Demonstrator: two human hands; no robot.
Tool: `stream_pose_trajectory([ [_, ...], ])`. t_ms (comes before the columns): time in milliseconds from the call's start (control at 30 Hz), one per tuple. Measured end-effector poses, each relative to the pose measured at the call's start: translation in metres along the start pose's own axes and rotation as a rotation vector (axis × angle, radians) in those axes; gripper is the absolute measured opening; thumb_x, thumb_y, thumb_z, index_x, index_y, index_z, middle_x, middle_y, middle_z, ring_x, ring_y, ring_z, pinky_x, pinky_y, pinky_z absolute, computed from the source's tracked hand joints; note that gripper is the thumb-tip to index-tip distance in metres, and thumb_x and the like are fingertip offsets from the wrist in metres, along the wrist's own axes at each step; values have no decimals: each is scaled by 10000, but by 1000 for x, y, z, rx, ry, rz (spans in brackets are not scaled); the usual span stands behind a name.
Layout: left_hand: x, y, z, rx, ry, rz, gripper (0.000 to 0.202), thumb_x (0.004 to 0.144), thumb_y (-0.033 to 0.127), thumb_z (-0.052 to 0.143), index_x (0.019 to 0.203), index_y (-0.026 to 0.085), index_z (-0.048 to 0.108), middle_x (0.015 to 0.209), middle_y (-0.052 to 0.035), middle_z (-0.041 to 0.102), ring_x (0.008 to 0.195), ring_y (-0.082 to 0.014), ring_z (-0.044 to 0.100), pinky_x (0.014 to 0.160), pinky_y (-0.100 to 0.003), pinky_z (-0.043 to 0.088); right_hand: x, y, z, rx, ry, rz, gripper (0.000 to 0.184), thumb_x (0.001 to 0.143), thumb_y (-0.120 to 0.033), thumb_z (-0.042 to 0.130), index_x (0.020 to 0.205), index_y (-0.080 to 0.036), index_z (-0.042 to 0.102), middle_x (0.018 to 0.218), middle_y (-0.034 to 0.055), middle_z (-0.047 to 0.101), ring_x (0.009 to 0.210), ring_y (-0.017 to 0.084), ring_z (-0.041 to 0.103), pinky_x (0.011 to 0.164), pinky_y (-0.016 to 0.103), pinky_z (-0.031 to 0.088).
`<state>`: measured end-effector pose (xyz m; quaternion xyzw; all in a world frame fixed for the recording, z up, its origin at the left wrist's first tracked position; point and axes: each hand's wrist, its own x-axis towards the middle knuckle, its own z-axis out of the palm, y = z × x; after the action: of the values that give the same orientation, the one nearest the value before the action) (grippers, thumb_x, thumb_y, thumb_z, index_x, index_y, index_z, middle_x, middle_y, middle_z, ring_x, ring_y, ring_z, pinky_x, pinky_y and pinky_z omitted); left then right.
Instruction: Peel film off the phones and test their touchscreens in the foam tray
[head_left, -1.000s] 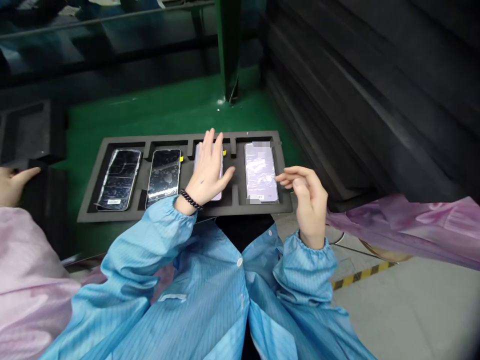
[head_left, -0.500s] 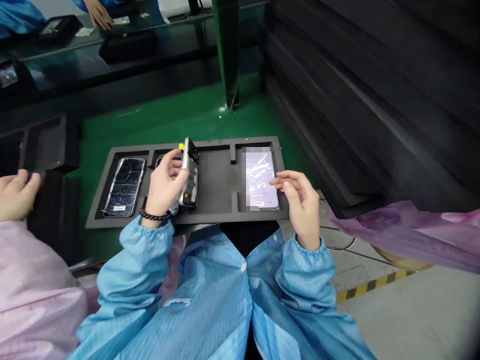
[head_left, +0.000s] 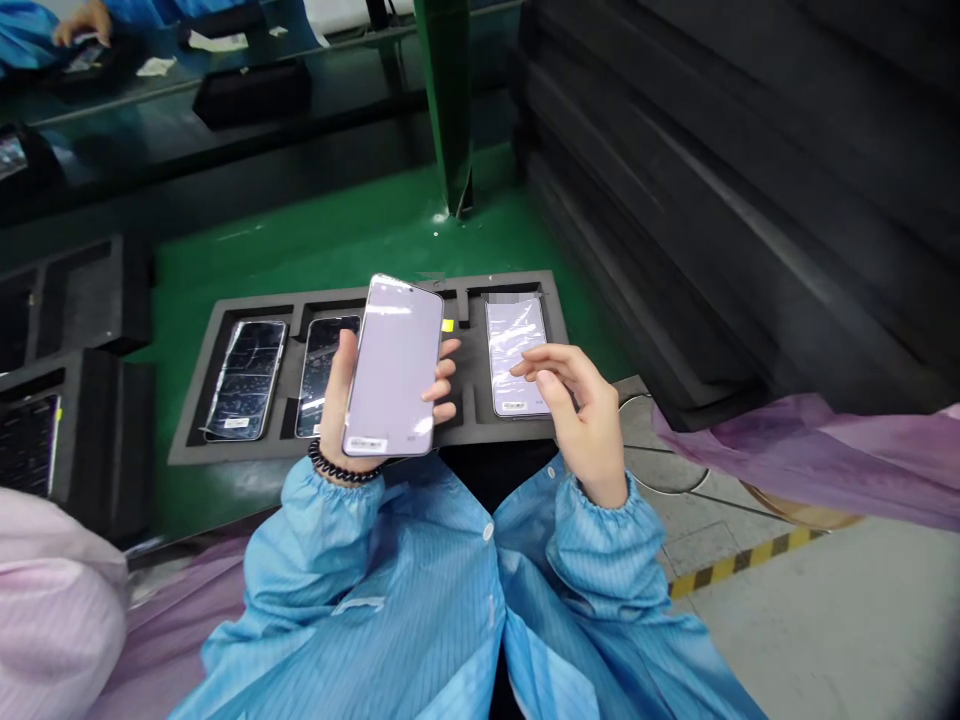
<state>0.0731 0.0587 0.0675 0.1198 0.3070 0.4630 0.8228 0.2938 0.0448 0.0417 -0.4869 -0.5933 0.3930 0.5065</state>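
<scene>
My left hand is wrapped round a smartphone whose lit, pale lilac screen faces me, tilted up. A small label sits at the screen's lower edge and a yellow tab pokes out behind it. My right hand has its fingers extended and thumb apart, close over a film-covered phone with a lit screen; whether the fingertips touch it I cannot tell. That phone lies in the right compartment of a dark grey foam tray. Two dark-screened phones, one far left and one beside it, lie in other compartments.
Tall stacks of black foam trays rise at the right. More trays stand at the left, one with a phone. A green post is ahead. A pink sleeve is near on the left; a co-worker's hand shows across the bench.
My left hand has turned the phone from edge-on, inner parts showing, to screen towards me. My right hand has shifted slightly left over the right phone. The neighbour's hand at left has gone from view.
</scene>
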Motion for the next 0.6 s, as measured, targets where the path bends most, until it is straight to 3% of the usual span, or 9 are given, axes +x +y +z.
stream_pose_trajectory([
  [233, -16, -44, 9, -5, -189, -163, 774, 905, 781, 384, 1252, 141, 647, 1146, -152, 661, 971, -259, 650, 868, -468, 591, 5, -11, 8, -252, 6, -52, 145, 943, -350, 577, 1044, -259, 628, 951, 7, 718, 880, 174, 662, 707, 300, 478],
  [333, -23, -58, 7, 52, -236, -186, 805, 865, 808, 434, 1215, 127, 680, 1151, -149, 676, 983, -272, 672, 918, -437, 581, 6, -16, 9, -344, 38, -115, 149, 930, -349, 604, 824, -247, 582, 743, -22, 629, 716, 151, 591, 645, 291, 430],
  [433, -28, -68, 3, 74, -248, -151, 840, 839, 830, 448, 1223, 120, 680, 1163, -150, 676, 970, -271, 683, 907, -394, 583, 4, -22, 8, -429, 86, -257, 343, 968, -275, 558, 647, -233, 445, 584, -37, 470, 594, 133, 461, 612, 298, 380],
  [600, -38, -76, -2, 18, -208, -215, 866, 807, 856, 471, 1208, 119, 686, 1088, -157, 709, 954, -296, 699, 885, -387, 578, -7, -30, 5, -402, 15, -632, 263, 934, -202, 600, 696, -242, 496, 571, -33, 507, 547, 140, 426, 568, 316, 357],
])
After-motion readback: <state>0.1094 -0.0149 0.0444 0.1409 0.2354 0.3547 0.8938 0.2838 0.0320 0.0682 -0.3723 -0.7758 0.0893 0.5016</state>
